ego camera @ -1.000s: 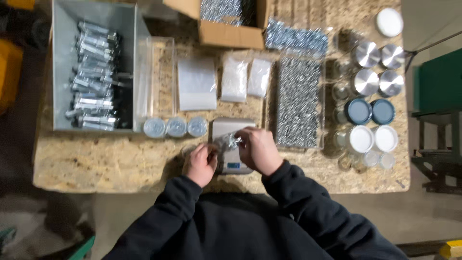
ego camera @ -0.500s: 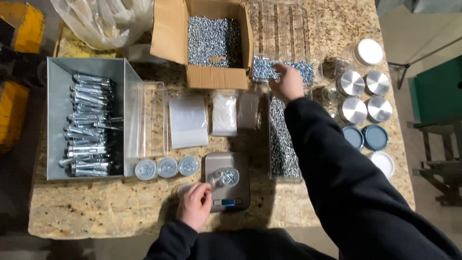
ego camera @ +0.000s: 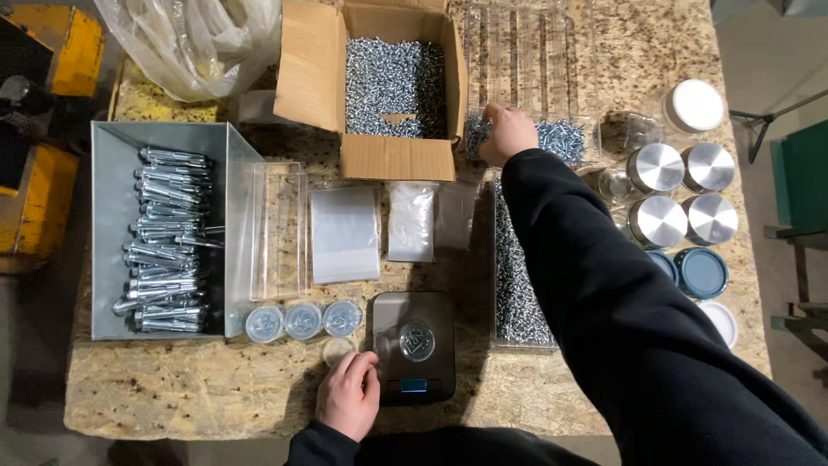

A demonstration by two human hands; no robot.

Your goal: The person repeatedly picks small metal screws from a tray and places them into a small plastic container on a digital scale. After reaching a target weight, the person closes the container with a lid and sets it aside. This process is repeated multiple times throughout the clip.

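My desk (ego camera: 172, 388) fills the frame, a speckled board crowded with parts. At the left sits a grey metal bin (ego camera: 112, 250) of long bolts lying crosswise, and at the top centre an open cardboard box (ego camera: 379, 86) full of small screws. Right of the box lies a clear tray (ego camera: 552, 138) holding a heap of screws, and my right hand (ego camera: 507, 134) is stretched up across the frame into its left end, fingers curled down among them; I cannot tell whether it has closed on any. A second long clear tray of screws (ego camera: 517, 293) runs up and down the frame beneath my forearm, so my sleeve crosses over it. The small scale (ego camera: 414, 345) sits at the bottom centre with a little clear jar (ego camera: 417, 341) on it, directly below the far tray. My left hand (ego camera: 349, 397) rests loosely open just left of the scale, much nearer to it. Lidded jars (ego camera: 681, 194) stand at the right.
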